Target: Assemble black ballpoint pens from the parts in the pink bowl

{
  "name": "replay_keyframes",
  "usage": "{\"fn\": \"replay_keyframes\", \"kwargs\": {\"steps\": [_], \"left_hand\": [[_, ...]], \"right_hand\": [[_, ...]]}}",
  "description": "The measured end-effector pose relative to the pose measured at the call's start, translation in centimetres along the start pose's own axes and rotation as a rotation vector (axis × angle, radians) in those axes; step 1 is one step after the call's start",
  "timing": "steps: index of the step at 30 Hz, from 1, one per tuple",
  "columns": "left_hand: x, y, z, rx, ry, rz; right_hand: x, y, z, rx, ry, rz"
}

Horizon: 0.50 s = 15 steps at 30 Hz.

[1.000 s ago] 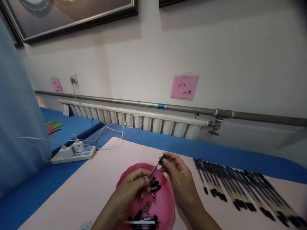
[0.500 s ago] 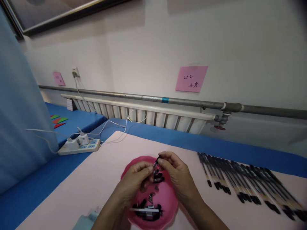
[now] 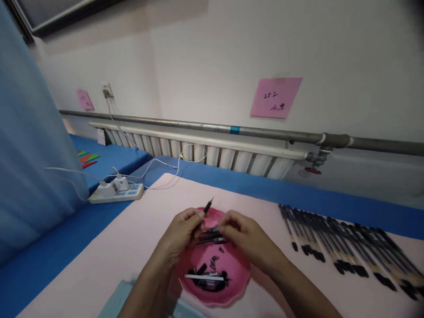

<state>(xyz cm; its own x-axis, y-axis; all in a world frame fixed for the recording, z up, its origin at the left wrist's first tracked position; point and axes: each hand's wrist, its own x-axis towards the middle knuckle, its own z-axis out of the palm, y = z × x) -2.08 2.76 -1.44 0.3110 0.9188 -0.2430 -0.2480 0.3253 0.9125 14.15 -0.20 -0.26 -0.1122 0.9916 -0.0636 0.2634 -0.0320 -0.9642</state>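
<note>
One black pen [image 3: 208, 206], tip up, in left hand [image 3: 181, 230], right hand [image 3: 247, 235] near

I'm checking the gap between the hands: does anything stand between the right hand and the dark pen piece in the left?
Nothing visible stands between the right hand and the dark pen piece held up in the left hand. The loose pen parts lie lower, in the pink dish.

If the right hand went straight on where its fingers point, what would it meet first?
Probably the dark pen parts in the pink bowl; depth is unclear, and the right hand may be touching them.
</note>
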Motion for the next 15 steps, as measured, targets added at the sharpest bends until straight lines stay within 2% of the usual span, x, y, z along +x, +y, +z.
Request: {"fn": "replay_keyframes", "kwargs": {"steps": [3, 6, 10, 15], "left_hand": [[0.2, 0.2, -0.8, -0.024, 0.039, 0.029], [0.3, 0.2, -1.0, -0.022, 0.047, 0.018], [0.3, 0.1, -0.8, 0.003, 0.042, 0.015], [0.5, 0.0, -0.9, 0.006, 0.066, 0.011]], "right_hand": [[-1.2, -0.2, -0.1, -0.511, -0.246, -0.008], [-1.8, -0.1, 0.6, -0.775, -0.297, -0.038], [-1.5, 0.1, 1.7, -0.864, -0.304, -0.074], [-1.1, 0.3, 1.7, -0.82, -0.281, -0.065]]}}
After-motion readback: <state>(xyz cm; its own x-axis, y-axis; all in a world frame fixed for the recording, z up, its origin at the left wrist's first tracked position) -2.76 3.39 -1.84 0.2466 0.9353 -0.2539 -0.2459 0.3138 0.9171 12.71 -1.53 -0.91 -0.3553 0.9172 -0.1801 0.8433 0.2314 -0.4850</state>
